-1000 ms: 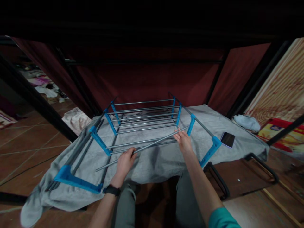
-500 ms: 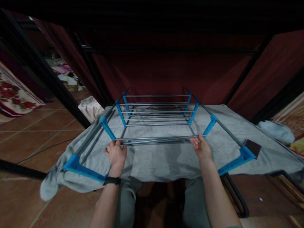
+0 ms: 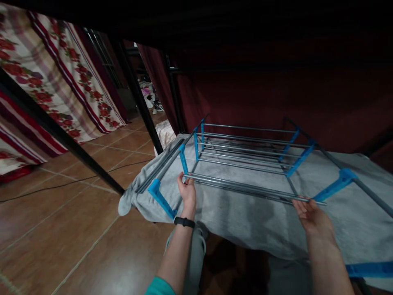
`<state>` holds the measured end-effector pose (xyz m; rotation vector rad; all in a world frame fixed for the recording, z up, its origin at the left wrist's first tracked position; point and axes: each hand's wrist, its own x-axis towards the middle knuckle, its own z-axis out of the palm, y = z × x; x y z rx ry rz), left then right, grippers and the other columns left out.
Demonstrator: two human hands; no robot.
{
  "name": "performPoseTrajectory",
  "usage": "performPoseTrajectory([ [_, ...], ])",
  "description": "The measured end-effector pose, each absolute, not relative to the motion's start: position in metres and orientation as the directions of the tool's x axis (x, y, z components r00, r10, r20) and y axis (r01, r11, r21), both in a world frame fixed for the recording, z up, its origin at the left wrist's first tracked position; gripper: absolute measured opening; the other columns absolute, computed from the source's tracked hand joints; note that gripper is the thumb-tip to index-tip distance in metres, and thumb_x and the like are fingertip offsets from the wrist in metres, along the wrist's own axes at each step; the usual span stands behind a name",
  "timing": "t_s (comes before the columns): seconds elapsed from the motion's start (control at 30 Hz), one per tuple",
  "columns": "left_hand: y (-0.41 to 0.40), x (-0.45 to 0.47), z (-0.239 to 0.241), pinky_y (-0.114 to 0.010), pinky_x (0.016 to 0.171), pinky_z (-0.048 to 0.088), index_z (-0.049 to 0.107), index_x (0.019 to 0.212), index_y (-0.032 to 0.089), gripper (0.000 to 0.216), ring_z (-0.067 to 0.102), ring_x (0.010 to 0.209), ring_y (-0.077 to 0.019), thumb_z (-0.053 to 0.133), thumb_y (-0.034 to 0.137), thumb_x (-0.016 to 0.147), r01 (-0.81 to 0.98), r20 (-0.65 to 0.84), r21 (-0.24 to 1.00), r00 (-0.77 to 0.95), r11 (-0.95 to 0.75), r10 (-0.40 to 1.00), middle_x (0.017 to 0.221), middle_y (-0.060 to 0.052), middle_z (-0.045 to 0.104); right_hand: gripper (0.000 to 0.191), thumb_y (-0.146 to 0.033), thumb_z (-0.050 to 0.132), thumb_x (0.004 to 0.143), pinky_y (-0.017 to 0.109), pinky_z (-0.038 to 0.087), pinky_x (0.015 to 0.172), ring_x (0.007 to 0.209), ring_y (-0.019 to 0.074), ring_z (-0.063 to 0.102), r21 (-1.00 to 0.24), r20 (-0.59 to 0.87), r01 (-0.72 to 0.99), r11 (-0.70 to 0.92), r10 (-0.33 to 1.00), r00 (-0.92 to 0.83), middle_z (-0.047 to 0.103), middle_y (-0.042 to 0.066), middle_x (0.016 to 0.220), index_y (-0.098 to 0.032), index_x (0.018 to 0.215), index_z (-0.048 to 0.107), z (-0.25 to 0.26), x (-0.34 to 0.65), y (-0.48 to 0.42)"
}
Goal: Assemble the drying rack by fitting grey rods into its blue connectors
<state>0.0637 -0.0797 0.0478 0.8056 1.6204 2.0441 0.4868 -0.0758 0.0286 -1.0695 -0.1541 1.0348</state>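
A grey metal rod [image 3: 242, 185] spans between my hands, tilted slightly in view. My left hand [image 3: 187, 192] pinches its left end, close beside a blue plastic bracket [image 3: 183, 159]. My right hand [image 3: 313, 213] has its fingers curled under the rod near the right end, beside another blue bracket [image 3: 334, 186]. Just below it, other rods run almost parallel. These belong to a rack frame of grey tubes and blue brackets lying on a grey cloth [image 3: 233, 221]. Several fitted crossbars [image 3: 245, 155] join its far part. Whether the rod's ends touch the brackets cannot be made out.
Loose grey tubes [image 3: 159, 166] lie along the cloth's left side. A black metal post [image 3: 141, 98] and a slanting black bar [image 3: 61, 131] stand left. Beyond are a floral curtain [image 3: 61, 78] and a thin cable [image 3: 92, 177] on the tiled floor [image 3: 76, 221].
My view has turned left, so the rack appears farther right. My left hand has turned and now pinches the rod's end from below; the rod stands more apart from the others.
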Motion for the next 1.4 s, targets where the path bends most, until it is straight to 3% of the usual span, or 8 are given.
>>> performPoseTrajectory([
  [0.17,-0.082,0.064,0.054,-0.031,0.083,0.053,0.049,0.116,0.024,0.037,0.067,0.095,-0.0159,0.063,0.03,0.082,-0.329,0.024,0.872,-0.71,-0.362,0.703,0.099,-0.005,0.067,0.027,-0.014,0.043,0.09,0.025,0.062,0.068,0.079,0.012,0.07,-0.754,-0.416,-0.656,0.031,0.75,0.514,0.066,0.005,0.09,-0.023,0.071,0.06,0.026,0.491,-0.073],
  [0.3,-0.081,0.066,0.06,-0.027,0.077,0.053,0.058,0.095,0.019,0.024,0.068,0.087,-0.0149,0.071,0.029,0.077,-0.467,-0.06,0.817,-0.653,-0.339,0.755,0.091,-0.005,0.069,0.029,-0.013,0.042,0.09,0.025,0.061,0.064,0.075,0.0118,0.07,-0.726,-0.458,-0.687,0.025,0.727,0.512,0.066,0.004,0.088,-0.024,0.069,0.058,0.025,0.495,-0.072],
  [0.47,-0.077,0.063,0.059,-0.023,0.071,0.052,0.064,0.087,0.016,0.022,0.064,0.071,-0.0092,0.078,0.018,0.07,-0.627,-0.182,0.7,-0.62,-0.342,0.763,0.079,-0.001,0.065,0.023,-0.012,0.046,0.091,0.023,0.062,0.061,0.071,0.0115,0.069,-0.701,-0.487,-0.713,0.016,0.72,0.495,0.064,0.003,0.085,-0.02,0.073,0.059,0.022,0.499,-0.07],
  [0.67,-0.076,0.062,0.06,-0.022,0.068,0.053,0.063,0.078,0.015,0.024,0.06,0.063,-0.0069,0.084,0.019,0.067,-0.687,-0.192,0.617,-0.604,-0.384,0.773,0.073,0.002,0.063,0.018,-0.011,0.05,0.09,0.026,0.063,0.064,0.074,0.0124,0.069,-0.69,-0.479,-0.724,-0.008,0.755,0.448,0.066,0.003,0.087,-0.02,0.077,0.06,0.009,0.508,-0.065],
  [0.87,-0.078,0.068,0.059,-0.026,0.073,0.055,0.063,0.085,0.014,0.02,0.07,0.075,-0.0136,0.08,0.016,0.073,-0.722,-0.186,0.631,-0.494,-0.282,0.849,0.08,-0.005,0.07,0.021,-0.01,0.05,0.088,0.026,0.063,0.065,0.075,0.0124,0.069,-0.716,-0.446,-0.698,0.011,0.762,0.469,0.066,0.003,0.085,-0.02,0.074,0.062,0.004,0.506,-0.06],
  [1.07,-0.079,0.064,0.06,-0.026,0.077,0.057,0.063,0.09,0.015,0.018,0.071,0.077,-0.014,0.071,0.005,0.077,-0.738,-0.211,0.627,-0.468,-0.249,0.858,0.081,-0.005,0.072,0.017,-0.007,0.056,0.083,0.022,0.062,0.067,0.074,0.0111,0.068,-0.754,-0.383,-0.657,0.02,0.799,0.464,0.067,0.002,0.081,-0.019,0.077,0.066,0.012,0.494,-0.059],
  [1.27,-0.077,0.053,0.065,-0.025,0.075,0.059,0.061,0.084,0.015,0.017,0.072,0.079,-0.0141,0.06,-0.002,0.081,-0.705,-0.247,0.677,-0.49,-0.213,0.836,0.081,-0.004,0.072,0.016,-0.004,0.066,0.074,0.028,0.062,0.074,0.07,0.0107,0.066,-0.743,-0.266,-0.645,0.178,0.806,0.528,0.068,-0.002,0.078,-0.019,0.072,0.06,0.039,0.47,-0.072],
  [1.4,-0.069,0.049,0.065,-0.025,0.071,0.059,0.054,0.072,0.015,0.02,0.071,0.077,-0.0139,0.061,-0.002,0.078,-0.691,-0.278,0.693,-0.52,-0.206,0.808,0.076,0.0,0.07,0.0,-0.019,0.064,0.083,0.026,0.061,0.073,0.076,0.0125,0.068,-0.744,-0.203,-0.627,0.232,0.816,0.542,0.071,0.002,0.082,-0.02,0.083,0.064,0.051,0.463,-0.072],
])
